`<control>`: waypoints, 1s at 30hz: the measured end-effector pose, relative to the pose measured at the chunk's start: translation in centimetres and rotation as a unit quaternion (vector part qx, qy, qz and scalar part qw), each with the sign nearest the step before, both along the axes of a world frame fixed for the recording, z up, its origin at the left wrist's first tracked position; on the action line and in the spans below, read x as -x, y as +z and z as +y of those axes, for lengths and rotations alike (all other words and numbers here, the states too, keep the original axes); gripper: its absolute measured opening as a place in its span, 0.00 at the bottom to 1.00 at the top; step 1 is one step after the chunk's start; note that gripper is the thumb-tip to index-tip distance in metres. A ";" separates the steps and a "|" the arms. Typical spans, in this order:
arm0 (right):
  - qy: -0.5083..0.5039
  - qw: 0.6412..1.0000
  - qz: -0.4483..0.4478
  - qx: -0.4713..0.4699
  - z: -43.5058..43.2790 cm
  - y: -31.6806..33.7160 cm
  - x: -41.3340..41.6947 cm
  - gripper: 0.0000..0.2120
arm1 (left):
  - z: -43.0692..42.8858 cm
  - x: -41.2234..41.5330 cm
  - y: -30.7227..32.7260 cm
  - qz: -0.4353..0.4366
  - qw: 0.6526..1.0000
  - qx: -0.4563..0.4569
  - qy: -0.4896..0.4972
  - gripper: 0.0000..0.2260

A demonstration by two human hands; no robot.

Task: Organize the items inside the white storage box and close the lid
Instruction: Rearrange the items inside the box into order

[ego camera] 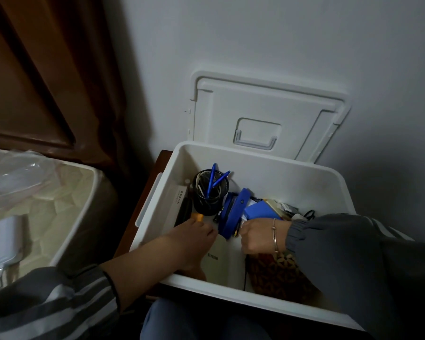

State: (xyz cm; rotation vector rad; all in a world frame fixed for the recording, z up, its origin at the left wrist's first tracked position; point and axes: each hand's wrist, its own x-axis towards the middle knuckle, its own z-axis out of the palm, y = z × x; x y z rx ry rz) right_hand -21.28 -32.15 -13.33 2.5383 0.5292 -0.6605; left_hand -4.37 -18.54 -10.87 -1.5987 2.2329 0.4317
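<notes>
Now left hand (192, 239) inside white box (255, 157)

This looks like a bedroom in a home: a quilted mattress (59, 204), partly under clear plastic wrap (17, 173), lies against brown wooden panelling (35, 82) by a plain white wall (255, 33). Just beside the mattress edge, a white storage box (268, 165) of household odds and ends sits on a small dark wooden stand (161, 160).
</notes>
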 end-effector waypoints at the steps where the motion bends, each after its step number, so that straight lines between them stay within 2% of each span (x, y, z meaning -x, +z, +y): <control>1: 0.009 1.000 -0.009 -0.008 0.0 0.2 0.2 0.07 | -0.2 0.0 -0.2 0.003 1.000 -0.005 -0.005 0.48; 5: 0.014 0.998 -0.028 -0.053 -0.3 1.0 1.5 0.06 | -1.1 -0.2 -1.3 0.012 0.999 -0.016 -0.028 0.50; 10: 0.000 0.995 -0.039 -0.091 -0.1 1.8 2.7 0.07 | -1.2 0.4 -3.5 -0.025 0.997 -0.019 -0.067 0.48; 15: -0.018 0.997 -0.047 -0.052 0.4 3.0 2.7 0.06 | -1.2 0.6 -4.3 -0.087 0.991 0.020 -0.100 0.43; 17: -0.040 0.997 -0.050 -0.040 0.6 3.4 2.8 0.06 | -1.3 0.7 -4.2 -0.087 0.992 0.021 -0.093 0.40; 21: -0.146 0.988 -0.044 -0.011 0.8 5.4 2.3 0.04 | -1.7 -0.3 -2.8 -0.015 0.999 -0.018 -0.038 0.33; 22: -0.193 0.981 -0.024 -0.020 0.4 5.5 2.2 0.08 | -1.8 -0.5 -2.5 0.012 1.000 -0.019 -0.017 0.30; 24: -0.292 0.955 0.028 -0.052 -0.3 5.8 1.9 0.14 | -1.9 -0.5 -2.1 0.072 0.997 -0.017 0.034 0.26; 26: -0.362 0.928 0.050 -0.072 -0.9 6.0 1.2 0.15 | -2.0 -0.3 -1.9 0.114 0.990 -0.016 0.079 0.24; 30: -0.467 0.875 0.093 -0.092 -2.1 5.4 0.4 0.16 | -2.3 -0.5 -1.8 0.139 0.981 0.021 0.135 0.20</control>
